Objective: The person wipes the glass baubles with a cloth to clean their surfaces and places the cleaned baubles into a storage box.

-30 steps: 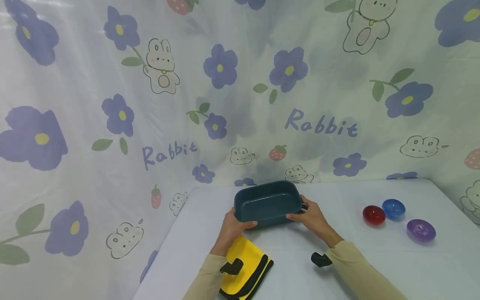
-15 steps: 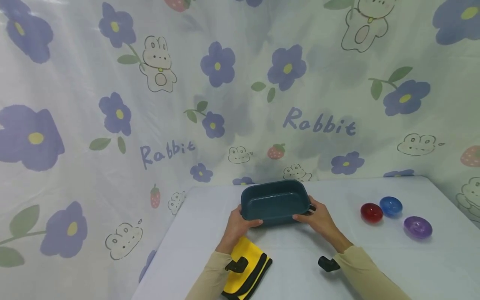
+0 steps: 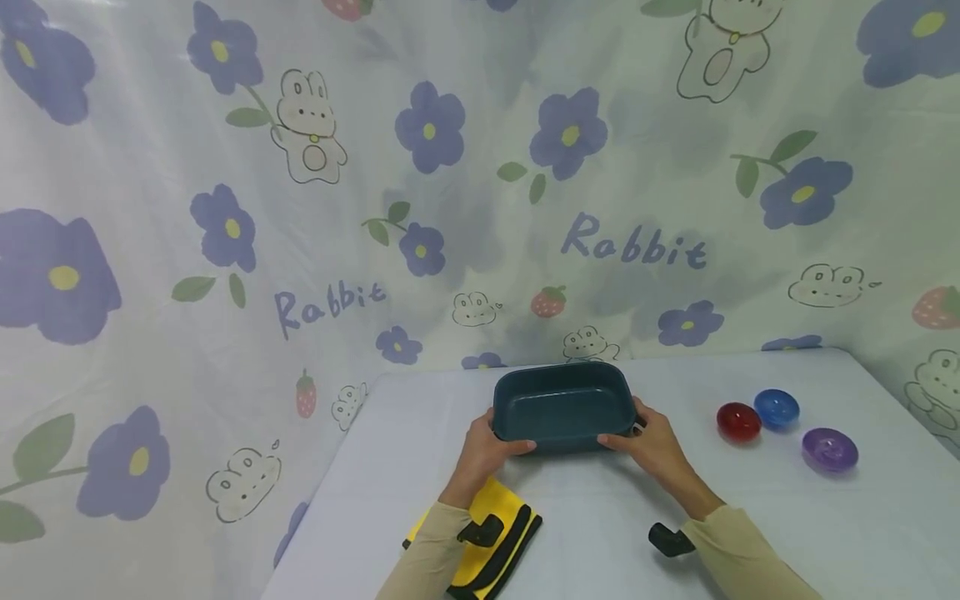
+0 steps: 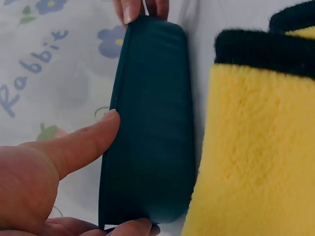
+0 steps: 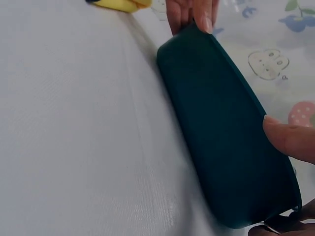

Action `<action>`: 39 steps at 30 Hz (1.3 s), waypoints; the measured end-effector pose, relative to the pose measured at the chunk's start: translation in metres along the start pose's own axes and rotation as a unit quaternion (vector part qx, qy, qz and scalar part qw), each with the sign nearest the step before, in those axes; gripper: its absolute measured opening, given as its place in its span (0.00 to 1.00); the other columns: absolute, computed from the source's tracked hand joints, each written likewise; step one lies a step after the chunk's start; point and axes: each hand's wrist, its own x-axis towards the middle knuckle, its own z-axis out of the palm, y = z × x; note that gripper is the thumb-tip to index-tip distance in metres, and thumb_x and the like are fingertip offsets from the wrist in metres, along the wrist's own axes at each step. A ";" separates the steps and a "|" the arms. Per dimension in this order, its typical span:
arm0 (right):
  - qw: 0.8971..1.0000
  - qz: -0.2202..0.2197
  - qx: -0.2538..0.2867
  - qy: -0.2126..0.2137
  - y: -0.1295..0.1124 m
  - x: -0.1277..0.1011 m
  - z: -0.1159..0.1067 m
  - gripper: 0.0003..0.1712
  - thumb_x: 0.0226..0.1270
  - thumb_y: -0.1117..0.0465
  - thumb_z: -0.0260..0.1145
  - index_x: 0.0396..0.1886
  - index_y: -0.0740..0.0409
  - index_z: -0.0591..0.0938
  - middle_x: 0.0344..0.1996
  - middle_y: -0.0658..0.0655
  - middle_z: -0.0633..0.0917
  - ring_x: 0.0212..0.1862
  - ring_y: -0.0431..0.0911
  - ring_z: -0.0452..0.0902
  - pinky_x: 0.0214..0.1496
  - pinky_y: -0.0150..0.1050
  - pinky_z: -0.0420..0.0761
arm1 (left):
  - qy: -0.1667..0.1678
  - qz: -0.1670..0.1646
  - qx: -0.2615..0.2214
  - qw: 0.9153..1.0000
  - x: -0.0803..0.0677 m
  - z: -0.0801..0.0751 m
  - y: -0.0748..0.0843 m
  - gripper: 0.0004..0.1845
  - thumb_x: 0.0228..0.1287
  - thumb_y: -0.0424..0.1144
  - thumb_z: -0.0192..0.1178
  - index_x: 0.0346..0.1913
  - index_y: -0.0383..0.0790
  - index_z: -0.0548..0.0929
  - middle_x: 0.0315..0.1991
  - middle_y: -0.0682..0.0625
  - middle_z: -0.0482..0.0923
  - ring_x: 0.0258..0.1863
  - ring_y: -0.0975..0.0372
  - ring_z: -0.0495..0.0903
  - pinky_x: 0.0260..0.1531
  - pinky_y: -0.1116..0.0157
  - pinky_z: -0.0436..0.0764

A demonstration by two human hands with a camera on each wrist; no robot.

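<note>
Clearly two hands (image 3: 483, 451) (image 3: 654, 443), one dish (image 3: 564, 410), three bowls (image 3: 738, 423) (image 3: 777, 409) (image 3: 830, 450)

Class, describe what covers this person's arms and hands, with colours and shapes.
The left sleeve and right sleeve are long, plain beige, ending near the wrists. A stubby, angled black fitting shows by the left wrist, another by the right. The left hand and right hand wear no gloves.

A rabbit-printed sheet (image 3: 510, 196) hanging behind a white table (image 3: 592, 533) marks a screened-off tabletop workspace.
</note>
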 end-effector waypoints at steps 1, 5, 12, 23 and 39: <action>1.000 0.002 -0.002 0.000 0.000 -0.001 -0.001 0.63 0.58 0.51 0.79 0.82 0.69 0.51 0.80 0.72 0.57 0.82 0.66 0.51 0.79 0.61 0.60 | 0.000 0.001 0.004 1.000 0.000 0.001 0.001 0.48 0.50 0.41 0.80 0.72 0.28 0.69 0.70 0.33 0.74 0.66 0.43 0.75 0.72 0.39 0.68; 1.000 0.008 -0.005 0.004 0.001 -0.005 -0.005 0.64 0.58 0.51 0.79 0.82 0.70 0.51 0.80 0.72 0.56 0.82 0.67 0.50 0.79 0.61 0.60 | -0.004 0.004 0.006 1.000 -0.001 0.003 0.004 0.47 0.50 0.41 0.80 0.72 0.28 0.70 0.70 0.34 0.74 0.65 0.44 0.75 0.72 0.40 0.68; 1.000 0.001 -0.001 0.007 0.005 -0.010 -0.012 0.62 0.59 0.52 0.78 0.81 0.72 0.51 0.80 0.72 0.56 0.81 0.67 0.54 0.77 0.58 0.65 | -0.013 0.009 0.007 1.000 -0.002 0.007 0.008 0.46 0.50 0.40 0.80 0.71 0.28 0.70 0.69 0.34 0.75 0.63 0.44 0.76 0.71 0.39 0.69; 1.000 0.013 -0.006 0.007 0.004 -0.021 -0.020 0.62 0.59 0.51 0.78 0.81 0.72 0.52 0.80 0.73 0.55 0.81 0.68 0.52 0.76 0.59 0.65 | -0.018 0.003 0.007 1.000 -0.006 0.014 0.011 0.46 0.51 0.42 0.80 0.71 0.29 0.71 0.69 0.34 0.75 0.63 0.45 0.76 0.71 0.39 0.69; 0.999 0.016 -0.037 0.002 0.004 -0.027 -0.026 0.64 0.59 0.48 0.78 0.81 0.73 0.51 0.79 0.75 0.58 0.80 0.70 0.52 0.76 0.62 0.64 | -0.016 -0.004 0.022 1.000 -0.015 0.018 0.013 0.48 0.49 0.43 0.81 0.72 0.30 0.71 0.69 0.35 0.75 0.63 0.45 0.76 0.71 0.41 0.70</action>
